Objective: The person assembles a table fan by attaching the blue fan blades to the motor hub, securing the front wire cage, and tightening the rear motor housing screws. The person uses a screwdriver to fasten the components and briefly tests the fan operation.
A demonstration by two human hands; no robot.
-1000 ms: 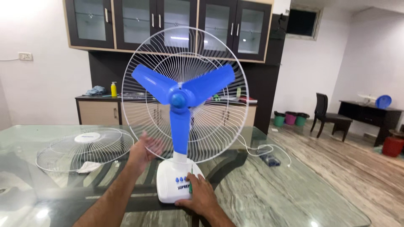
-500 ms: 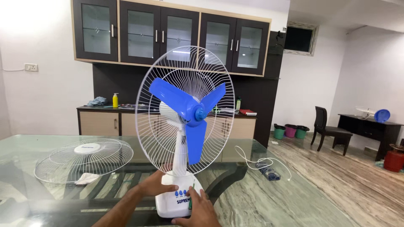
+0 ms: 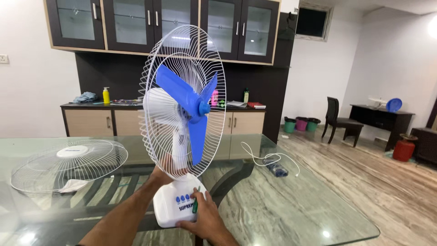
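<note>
A white table fan (image 3: 184, 105) with blue blades stands on the glass table (image 3: 282, 209), its front grille off and its head turned to the right. My right hand (image 3: 202, 216) rests on the front of the fan's white base (image 3: 170, 207) and holds a thin green screwdriver (image 3: 195, 205) against it. My left hand (image 3: 161, 173) is behind the rear wire guard at the bottom of the stand, gripping it, partly hidden by the wires.
The detached front grille (image 3: 68, 164) lies flat on the table at the left, over a white cloth (image 3: 73, 184). The fan's white cord and plug (image 3: 268, 164) lie at the table's right. A sideboard, wall cabinets, a chair and buckets stand beyond.
The fan has swung round to the right, from facing me to nearly side-on. My left hand went from the open air by the guard to the base of the stand.
</note>
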